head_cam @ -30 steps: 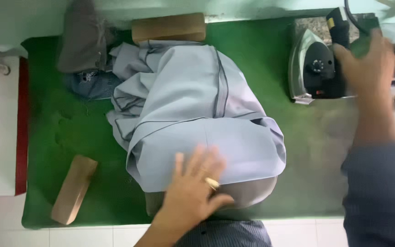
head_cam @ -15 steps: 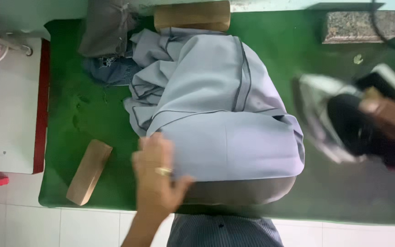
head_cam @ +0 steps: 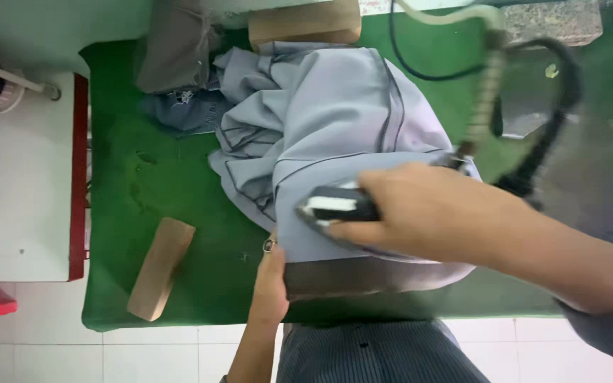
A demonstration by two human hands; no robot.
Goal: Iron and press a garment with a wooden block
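- The green table (head_cam: pixel 150 184) is the biggest thing. The grey cloth (head_cam: pixel 335 120) lies piled on its middle and hangs over the near edge.
- The iron (head_cam: pixel 338 207) sits on the near part of the cloth. The right hand (head_cam: pixel 420 213) is wrapped tight round its handle.
- The left hand (head_cam: pixel 271 280) pinches the cloth's near left edge, fingers closed on it. This hand is very near the iron, so I think it could get burned if the iron slides left.
- The iron's cords (head_cam: pixel 505 106) loop up over the far right of the cloth. They could catch and tug.
- If the iron stays too long in one place, the cloth may scorch.
- A wood block (head_cam: pixel 161 268) lies left of the cloth, another block (head_cam: pixel 305 25) at its far side.
- Open room: bare green left of the cloth and right of it.
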